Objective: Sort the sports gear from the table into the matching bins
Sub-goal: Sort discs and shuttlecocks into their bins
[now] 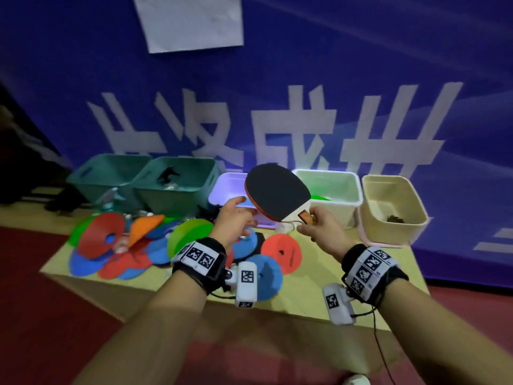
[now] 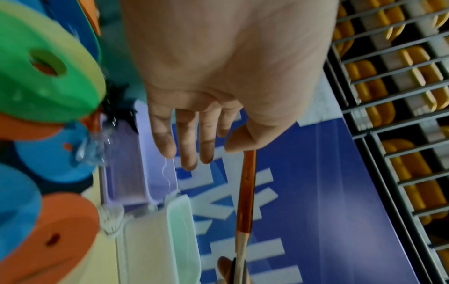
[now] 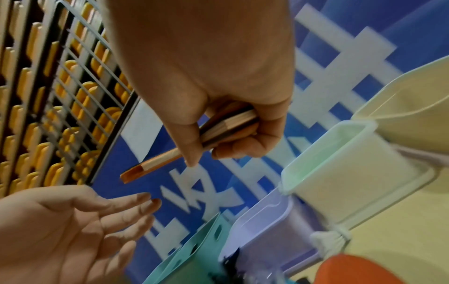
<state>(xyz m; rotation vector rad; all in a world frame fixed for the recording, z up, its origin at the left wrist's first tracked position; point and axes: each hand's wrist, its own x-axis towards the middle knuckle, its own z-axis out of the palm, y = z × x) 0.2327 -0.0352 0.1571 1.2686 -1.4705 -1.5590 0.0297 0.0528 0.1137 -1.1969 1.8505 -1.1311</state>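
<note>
Right hand (image 1: 319, 227) grips the paddle (image 1: 277, 194) handle; left hand (image 1: 236, 218) spread, holding nothing; beige bin (image 1: 394, 218) at right holds something dark, perhaps shuttlecocks.

Matt rubber, smooth plastic

The black-faced wooden-handled paddle (image 1: 277, 194) looks matt; the pale green plastic bin (image 1: 331, 187) and beige plastic bin (image 1: 394, 215) look smooth.

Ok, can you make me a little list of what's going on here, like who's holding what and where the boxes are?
held thing: table tennis paddle, black face showing
right hand: grips the paddle's handle
left hand: open beside the blade, holding nothing
bins: a row of five at the table's far edge
under paddle: lilac bin
still on table: coloured discs, one shuttlecock
</note>
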